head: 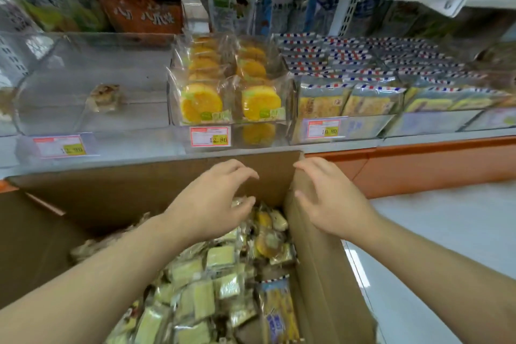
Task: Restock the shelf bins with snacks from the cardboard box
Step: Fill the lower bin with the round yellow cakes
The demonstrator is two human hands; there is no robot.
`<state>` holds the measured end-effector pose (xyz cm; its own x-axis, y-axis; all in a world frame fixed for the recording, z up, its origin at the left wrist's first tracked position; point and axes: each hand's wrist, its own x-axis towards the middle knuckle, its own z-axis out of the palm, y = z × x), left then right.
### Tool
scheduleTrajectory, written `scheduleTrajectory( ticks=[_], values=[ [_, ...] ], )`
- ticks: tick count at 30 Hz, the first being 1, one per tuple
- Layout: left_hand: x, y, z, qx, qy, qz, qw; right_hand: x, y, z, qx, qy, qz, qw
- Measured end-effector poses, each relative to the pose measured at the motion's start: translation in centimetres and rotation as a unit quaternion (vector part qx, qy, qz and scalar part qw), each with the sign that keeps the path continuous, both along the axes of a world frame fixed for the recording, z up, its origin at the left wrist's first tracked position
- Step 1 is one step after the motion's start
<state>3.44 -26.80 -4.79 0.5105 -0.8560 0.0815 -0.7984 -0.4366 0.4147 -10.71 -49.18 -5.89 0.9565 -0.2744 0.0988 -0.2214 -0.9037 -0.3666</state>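
A brown cardboard box (117, 193) stands open below the shelf, filled with several wrapped snacks (220, 282), mostly pale yellow-green packets. My left hand (212, 204) hovers over the snacks near the box's far wall, fingers spread and loosely bent, holding nothing. My right hand (326, 201) is above the box's right wall, fingers spread, also holding nothing. On the shelf, the left clear bin (55, 120) holds one small wrapped snack (106, 96). The middle bin (178, 120) is packed with orange round cakes (259, 100).
A right bin (363, 126) holds flat packets with red-and-blue striped edges (349, 98). Price tags (210, 135) hang on the bin fronts. An orange base panel (418, 167) runs under the shelf, with pale floor (446, 232) to the right. Another shelf sits above.
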Motion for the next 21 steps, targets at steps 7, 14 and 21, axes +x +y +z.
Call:
scheduleTrajectory(
  ticks=[7,14,21],
  values=[
    [-2.9,-0.5,-10.0,0.088,0.096,0.024,0.991,-3.3,-1.4,-5.3,-0.07,0.12,0.045,0.989],
    [-1.9,-6.5,-20.4,0.175,0.094,-0.004,0.98,-2.9,-1.9,-6.0,-0.021,0.094,0.05,0.994],
    [-1.6,-9.2,-27.2,0.252,0.012,-0.029,0.967,-2.7,-2.3,-6.7,0.017,0.078,0.056,0.995]
  ],
)
